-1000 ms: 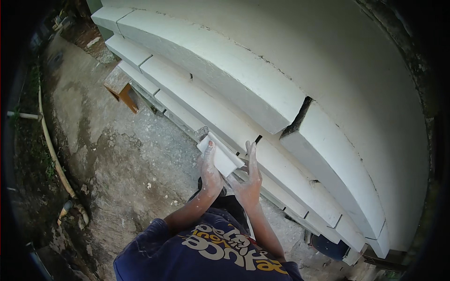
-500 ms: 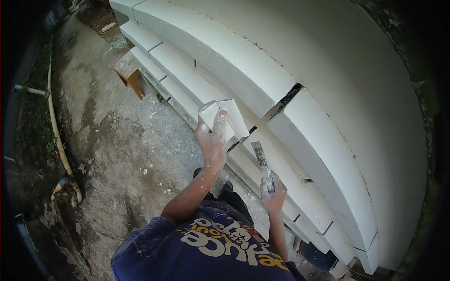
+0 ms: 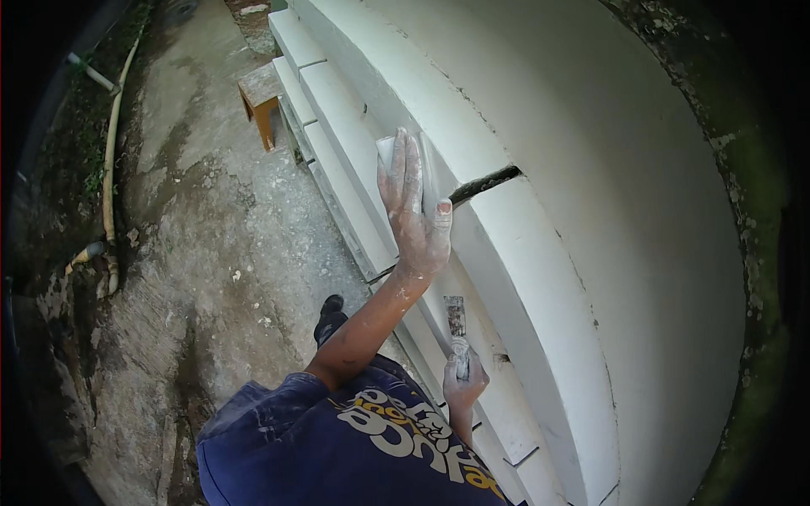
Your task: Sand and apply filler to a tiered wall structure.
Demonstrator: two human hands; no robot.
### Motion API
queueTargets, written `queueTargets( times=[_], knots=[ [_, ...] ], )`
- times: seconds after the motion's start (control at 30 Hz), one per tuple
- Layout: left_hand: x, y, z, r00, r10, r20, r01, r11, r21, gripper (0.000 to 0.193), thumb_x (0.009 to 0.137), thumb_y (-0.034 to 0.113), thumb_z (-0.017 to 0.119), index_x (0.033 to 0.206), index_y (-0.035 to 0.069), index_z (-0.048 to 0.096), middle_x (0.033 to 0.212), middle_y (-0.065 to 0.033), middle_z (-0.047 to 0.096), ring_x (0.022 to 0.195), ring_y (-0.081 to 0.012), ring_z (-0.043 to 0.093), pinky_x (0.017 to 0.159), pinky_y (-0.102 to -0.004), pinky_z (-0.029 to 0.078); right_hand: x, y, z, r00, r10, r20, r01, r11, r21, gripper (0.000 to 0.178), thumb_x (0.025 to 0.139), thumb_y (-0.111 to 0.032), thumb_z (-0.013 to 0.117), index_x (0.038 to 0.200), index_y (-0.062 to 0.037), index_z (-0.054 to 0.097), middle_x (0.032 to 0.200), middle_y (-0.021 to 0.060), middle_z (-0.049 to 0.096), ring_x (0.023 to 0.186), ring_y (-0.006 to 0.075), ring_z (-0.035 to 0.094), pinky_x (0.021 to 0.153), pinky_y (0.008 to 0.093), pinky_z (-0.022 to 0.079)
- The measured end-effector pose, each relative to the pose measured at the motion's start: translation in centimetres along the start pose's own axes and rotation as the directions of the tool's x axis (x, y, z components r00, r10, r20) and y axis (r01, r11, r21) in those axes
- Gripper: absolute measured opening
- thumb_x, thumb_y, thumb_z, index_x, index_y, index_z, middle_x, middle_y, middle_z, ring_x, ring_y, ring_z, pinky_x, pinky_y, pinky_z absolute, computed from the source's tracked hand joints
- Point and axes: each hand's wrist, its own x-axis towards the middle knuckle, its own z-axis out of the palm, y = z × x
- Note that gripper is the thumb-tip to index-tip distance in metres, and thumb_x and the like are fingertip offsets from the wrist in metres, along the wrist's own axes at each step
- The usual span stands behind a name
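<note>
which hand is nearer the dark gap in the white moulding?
Left. The left hand presses a white pad on the white stepped moulding, right beside the dark gap. The right hand is well below it, holding a narrow putty knife.

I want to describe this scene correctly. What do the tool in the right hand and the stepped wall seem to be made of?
The scraper looks like a flat metal blade, dull and smeared with white; its handle is hidden in the right hand. The stepped wall looks like plaster or cement, matt white, cracked at one dark gap.
</note>
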Motion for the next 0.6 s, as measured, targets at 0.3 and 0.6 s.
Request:
queueTargets(
  times=[0.3,0.6],
  knots=[
    [1.7,0.1,0.1,0.99,-0.142,0.002,0.142,0.989,-0.026,0.057,0.1,0.02,0.041,0.152,-0.002,0.032,0.159,-0.0229,0.029,0.15,-0.0423,0.016,0.12,-0.0597,0.003,2.0,1.1,-0.7,0.994,0.079,0.074,-0.088,0.988,0.127,0.022,0.083,-0.002,0.068,0.104,0.0046,0.067,0.075,0.0146,0.069,0.061,0.02,0.063,0.063,0.0327,0.052],
    [-1.3,0.9,-1.1,0.992,-0.086,0.093,0.083,0.996,0.035,0.055,0.096,0.01,0.046,0.148,-0.006,0.037,0.156,-0.0239,0.034,0.148,-0.0408,0.024,0.12,-0.0601,0.008,2.6,3.7,-0.1,0.973,0.168,0.161,-0.17,0.986,-0.003,0.029,0.081,-0.008,0.074,0.108,0.0023,0.068,0.086,0.0176,0.07,0.071,0.0263,0.068,0.07,0.0374,0.054]
  ],
)
